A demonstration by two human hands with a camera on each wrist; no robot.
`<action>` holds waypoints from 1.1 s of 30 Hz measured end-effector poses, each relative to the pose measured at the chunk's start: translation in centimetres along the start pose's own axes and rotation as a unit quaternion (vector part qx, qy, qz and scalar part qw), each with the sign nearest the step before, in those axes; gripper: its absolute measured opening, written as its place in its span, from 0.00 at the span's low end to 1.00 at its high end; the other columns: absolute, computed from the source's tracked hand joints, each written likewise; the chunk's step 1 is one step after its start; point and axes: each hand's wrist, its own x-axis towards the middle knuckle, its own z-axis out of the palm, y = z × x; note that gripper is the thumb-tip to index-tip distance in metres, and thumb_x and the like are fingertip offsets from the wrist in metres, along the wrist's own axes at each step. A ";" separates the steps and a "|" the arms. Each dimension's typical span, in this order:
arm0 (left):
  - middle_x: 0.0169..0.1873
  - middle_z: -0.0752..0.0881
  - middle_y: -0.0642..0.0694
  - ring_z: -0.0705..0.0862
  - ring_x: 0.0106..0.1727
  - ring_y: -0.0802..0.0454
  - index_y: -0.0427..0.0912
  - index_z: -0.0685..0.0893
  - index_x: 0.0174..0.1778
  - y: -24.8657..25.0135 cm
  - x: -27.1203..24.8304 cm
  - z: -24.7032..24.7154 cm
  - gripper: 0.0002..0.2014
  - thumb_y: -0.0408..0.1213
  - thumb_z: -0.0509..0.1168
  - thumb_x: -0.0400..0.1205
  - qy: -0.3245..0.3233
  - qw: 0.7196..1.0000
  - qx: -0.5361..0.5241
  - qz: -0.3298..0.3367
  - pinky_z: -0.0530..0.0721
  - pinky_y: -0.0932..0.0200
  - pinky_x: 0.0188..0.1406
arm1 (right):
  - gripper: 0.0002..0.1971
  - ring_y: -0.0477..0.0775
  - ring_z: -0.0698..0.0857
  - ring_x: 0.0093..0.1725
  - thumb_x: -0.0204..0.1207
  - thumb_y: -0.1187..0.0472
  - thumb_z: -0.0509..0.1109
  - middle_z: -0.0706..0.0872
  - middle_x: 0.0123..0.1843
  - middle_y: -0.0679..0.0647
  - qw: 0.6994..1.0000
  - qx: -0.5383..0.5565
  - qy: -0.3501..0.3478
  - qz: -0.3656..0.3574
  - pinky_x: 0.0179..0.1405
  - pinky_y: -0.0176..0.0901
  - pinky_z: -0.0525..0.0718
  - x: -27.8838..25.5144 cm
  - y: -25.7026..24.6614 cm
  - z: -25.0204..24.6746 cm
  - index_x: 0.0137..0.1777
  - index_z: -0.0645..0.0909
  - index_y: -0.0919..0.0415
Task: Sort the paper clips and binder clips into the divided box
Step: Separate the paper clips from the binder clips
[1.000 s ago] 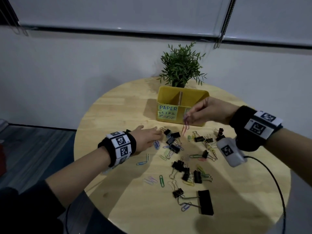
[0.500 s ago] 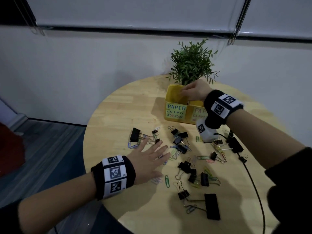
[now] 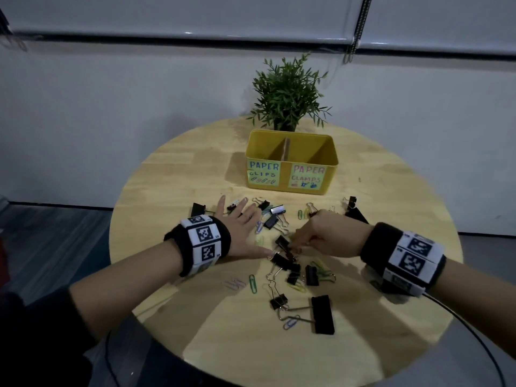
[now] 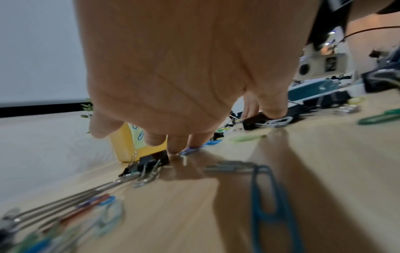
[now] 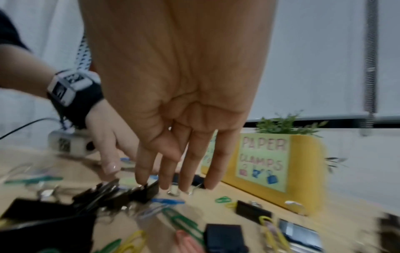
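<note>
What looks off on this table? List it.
Nothing is damaged. Paper clips and binder clips lie tangled on the table before the yellow box. A purple paper clip lies on the large binder clip's wire handles.

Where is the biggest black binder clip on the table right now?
In the head view, the biggest black binder clip lies at the near edge of the scattered pile, toward the right, beside a small blue paper clip, untouched by either hand.

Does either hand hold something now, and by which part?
The left hand holds nothing; it lies flat on the table. The right hand is at a black binder clip; a grip cannot be told.
</note>
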 end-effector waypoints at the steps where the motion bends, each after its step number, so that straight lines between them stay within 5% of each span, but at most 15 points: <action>1: 0.83 0.33 0.50 0.29 0.83 0.47 0.49 0.31 0.82 0.3 0.2 -0.3 0.54 0.81 0.39 0.68 0.005 1.000 -0.010 -0.001 0.32 0.25 0.75 | 0.19 0.53 0.87 0.59 0.77 0.66 0.61 0.89 0.62 0.50 1.000 0.002 0.024 0.018 0.61 0.47 0.83 -0.6 0.4 -0.3 0.64 0.85 0.51; 3: 0.83 0.33 0.51 0.29 0.83 0.46 0.52 0.30 0.81 1.1 0.5 -0.8 0.53 0.81 0.39 0.68 0.012 1.000 -0.016 0.010 0.32 0.24 0.74 | 0.23 0.55 0.81 0.69 0.78 0.67 0.58 0.83 0.71 0.52 0.995 -0.042 0.053 0.076 0.68 0.50 0.79 -1.6 1.9 -0.6 0.69 0.81 0.53; 5: 0.83 0.34 0.51 0.29 0.83 0.47 0.54 0.32 0.82 2.2 0.4 -1.1 0.51 0.80 0.39 0.69 0.001 1.000 -0.004 0.029 0.32 0.24 0.73 | 0.23 0.59 0.73 0.76 0.81 0.65 0.54 0.72 0.79 0.56 0.983 -0.116 -0.011 0.144 0.73 0.53 0.74 -2.5 3.3 -0.5 0.77 0.71 0.58; 8: 0.83 0.34 0.50 0.30 0.83 0.48 0.53 0.33 0.82 4.0 0.6 -1.0 0.51 0.79 0.41 0.70 -0.009 0.999 -0.004 0.033 0.32 0.24 0.74 | 0.27 0.63 0.75 0.73 0.83 0.67 0.50 0.64 0.82 0.59 0.971 -0.092 -0.110 0.192 0.70 0.54 0.75 -3.8 4.5 0.6 0.82 0.57 0.62; 13: 0.82 0.28 0.48 0.29 0.82 0.37 0.59 0.30 0.80 6.2 1.1 -1.8 0.46 0.76 0.42 0.74 0.035 0.998 -0.026 0.038 0.31 0.25 0.75 | 0.34 0.59 0.57 0.84 0.83 0.66 0.52 0.44 0.87 0.54 0.979 -0.071 -0.083 0.171 0.79 0.56 0.64 -5.8 4.3 1.6 0.85 0.41 0.56; 18: 0.81 0.30 0.54 0.30 0.83 0.46 0.59 0.37 0.83 6.9 0.1 -1.2 0.35 0.67 0.37 0.82 0.013 0.995 0.057 0.077 0.31 0.19 0.71 | 0.34 0.54 0.38 0.86 0.84 0.61 0.51 0.34 0.86 0.50 0.959 -0.138 -0.184 0.167 0.79 0.73 0.51 -7.8 3.0 2.4 0.84 0.37 0.51; 24: 0.81 0.27 0.52 0.29 0.82 0.47 0.53 0.28 0.80 3.8 -1.2 1.1 0.34 0.61 0.35 0.84 0.022 0.999 0.040 0.024 0.34 0.22 0.75 | 0.32 0.52 0.37 0.86 0.86 0.53 0.50 0.35 0.86 0.46 0.963 -0.121 -0.200 0.132 0.79 0.71 0.45 -8.6 1.9 2.3 0.85 0.38 0.48; 28: 0.82 0.29 0.49 0.31 0.83 0.45 0.50 0.29 0.81 2.5 -0.6 0.3 0.33 0.56 0.39 0.87 0.027 0.999 0.015 -0.022 0.38 0.22 0.76 | 0.24 0.54 0.59 0.85 0.85 0.61 0.55 0.56 0.86 0.50 0.993 0.005 -0.064 0.096 0.82 0.53 0.59 -8.0 2.5 1.4 0.81 0.63 0.55; 31: 0.82 0.31 0.49 0.30 0.83 0.45 0.51 0.30 0.81 4.0 -1.2 -1.2 0.32 0.55 0.38 0.87 0.052 0.997 0.014 0.060 0.34 0.24 0.75 | 0.25 0.53 0.63 0.83 0.83 0.66 0.54 0.62 0.84 0.54 0.996 -0.022 0.005 0.092 0.81 0.46 0.62 -7.4 2.7 1.2 0.81 0.65 0.58; 33: 0.82 0.33 0.51 0.29 0.82 0.47 0.54 0.34 0.82 5.6 -2.0 -1.8 0.31 0.58 0.36 0.86 0.032 0.992 0.015 0.119 0.28 0.25 0.74 | 0.28 0.53 0.53 0.86 0.84 0.64 0.51 0.51 0.87 0.52 0.987 -0.087 -0.057 0.121 0.82 0.53 0.59 -7.2 2.7 1.6 0.84 0.53 0.54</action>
